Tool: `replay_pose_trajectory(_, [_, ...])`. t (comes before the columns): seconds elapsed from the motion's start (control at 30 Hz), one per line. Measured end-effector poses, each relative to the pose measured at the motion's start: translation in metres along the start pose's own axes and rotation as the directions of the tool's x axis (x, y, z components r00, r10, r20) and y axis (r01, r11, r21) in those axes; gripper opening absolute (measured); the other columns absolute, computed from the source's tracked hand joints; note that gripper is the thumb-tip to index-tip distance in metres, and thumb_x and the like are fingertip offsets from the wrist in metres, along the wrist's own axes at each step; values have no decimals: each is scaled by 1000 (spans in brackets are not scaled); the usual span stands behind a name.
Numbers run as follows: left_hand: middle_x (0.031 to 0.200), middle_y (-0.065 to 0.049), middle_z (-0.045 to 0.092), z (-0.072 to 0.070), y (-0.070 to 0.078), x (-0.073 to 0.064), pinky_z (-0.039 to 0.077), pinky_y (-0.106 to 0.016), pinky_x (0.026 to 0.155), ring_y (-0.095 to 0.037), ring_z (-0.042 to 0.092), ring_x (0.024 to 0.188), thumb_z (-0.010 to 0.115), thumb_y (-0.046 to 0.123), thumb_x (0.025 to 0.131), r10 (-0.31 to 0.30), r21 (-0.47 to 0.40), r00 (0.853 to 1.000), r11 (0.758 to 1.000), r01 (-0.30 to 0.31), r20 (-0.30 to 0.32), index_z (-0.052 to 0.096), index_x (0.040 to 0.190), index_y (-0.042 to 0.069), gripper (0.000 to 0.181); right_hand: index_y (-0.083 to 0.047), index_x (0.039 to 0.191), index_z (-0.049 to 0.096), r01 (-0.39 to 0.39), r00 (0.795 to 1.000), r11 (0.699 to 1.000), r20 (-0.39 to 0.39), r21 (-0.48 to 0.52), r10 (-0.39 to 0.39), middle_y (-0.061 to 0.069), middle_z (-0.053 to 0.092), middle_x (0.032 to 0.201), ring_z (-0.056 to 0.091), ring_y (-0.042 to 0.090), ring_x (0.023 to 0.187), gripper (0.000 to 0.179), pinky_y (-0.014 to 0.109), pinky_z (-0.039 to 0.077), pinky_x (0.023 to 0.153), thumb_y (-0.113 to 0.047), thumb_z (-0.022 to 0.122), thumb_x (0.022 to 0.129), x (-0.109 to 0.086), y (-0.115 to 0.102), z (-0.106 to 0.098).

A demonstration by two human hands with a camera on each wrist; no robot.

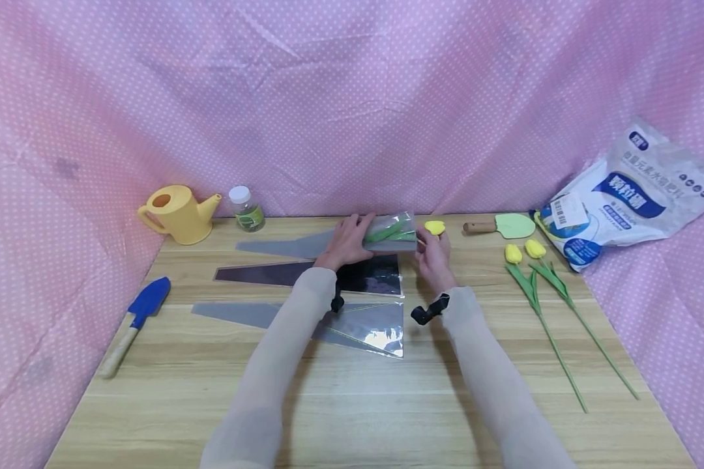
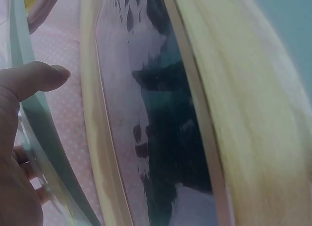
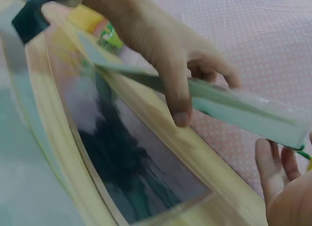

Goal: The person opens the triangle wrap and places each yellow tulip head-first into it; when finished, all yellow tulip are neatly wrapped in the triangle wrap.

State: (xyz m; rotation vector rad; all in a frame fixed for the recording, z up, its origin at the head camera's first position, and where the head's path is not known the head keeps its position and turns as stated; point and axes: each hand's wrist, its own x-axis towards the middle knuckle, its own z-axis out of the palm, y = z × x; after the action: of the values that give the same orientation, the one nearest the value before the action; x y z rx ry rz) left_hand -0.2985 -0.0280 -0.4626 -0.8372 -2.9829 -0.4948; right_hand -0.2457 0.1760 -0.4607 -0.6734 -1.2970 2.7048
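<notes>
My left hand point(image 1: 348, 242) grips a flat, tapered clear sleeve point(image 1: 281, 246) near the back of the table, thumb on the near side and fingers beyond it. Green leaves of a yellow tulip point(image 1: 435, 227) show inside the sleeve's wide end, while its flower head sticks out on the right. My right hand point(image 1: 436, 260) holds the tulip just below the head, fingers close to the sleeve's mouth. In the right wrist view the sleeve point(image 3: 248, 111) is tilted above the table, with the right fingertips point(image 3: 263, 153) at its lower edge.
A dark sleeve point(image 1: 375, 273) and a clear sleeve point(image 1: 358, 329) lie nearer. Two yellow tulips point(image 1: 540, 299) rest at right, near a green trowel point(image 1: 515, 225) and a fertilizer bag point(image 1: 622, 195). At left are a watering can point(image 1: 182, 215), a jar point(image 1: 248, 212) and a blue trowel point(image 1: 148, 301).
</notes>
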Motion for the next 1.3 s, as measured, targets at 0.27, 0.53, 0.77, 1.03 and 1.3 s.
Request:
replay_pose_trajectory(0.27, [125, -11, 51, 0, -2, 0, 34, -49, 116, -26, 48, 110, 81, 30, 80, 3, -19, 1000, 1000, -3, -3, 32, 156, 17, 91, -18, 104, 51, 17, 999, 971, 30, -239, -10, -3, 61, 91, 64, 7, 74, 15, 18, 54, 63, -32, 45, 107, -1, -18, -17])
replay_pose_trajectory(0.53, [117, -9, 49, -1, -2, 0, 39, -43, 104, -24, 44, 101, 80, 33, 80, 8, -3, 1000, 1000, -8, 19, 32, 156, 18, 90, -11, 94, 54, 57, 998, 983, 49, -173, -49, -1, 60, 88, 66, 9, 69, 13, 17, 57, 69, -16, 50, 105, -1, -23, -17])
replay_pose_trajectory(0.77, [113, -9, 46, -2, 0, 0, 39, -38, 92, -24, 41, 98, 79, 33, 81, 13, -3, 999, 1000, -13, 36, 32, 156, 17, 90, -11, 94, 55, 100, 992, 977, 96, -187, -84, -3, 64, 86, 70, 9, 70, 10, 22, 60, 77, -9, 51, 103, 0, -19, -16])
replay_pose_trajectory(1.03, [104, -8, 42, -1, -2, 1, 34, -35, 83, -23, 37, 92, 79, 30, 80, 18, -10, 1000, 1000, -18, 14, 33, 156, 17, 90, -11, 113, 61, 159, 987, 929, 82, -335, -140, -10, 63, 93, 66, 1, 78, 14, 17, 56, 75, -9, 58, 100, 0, -14, -17])
replay_pose_trajectory(1.3, [105, -8, 41, 0, -3, 0, 32, -32, 80, -23, 36, 92, 77, 32, 80, 13, 13, 999, 1000, -13, 31, 31, 157, 16, 90, 9, 134, 55, 252, 967, 910, 115, -329, -226, -13, 65, 87, 62, -1, 81, 39, 13, 56, 72, 4, 60, 95, 2, -14, -18])
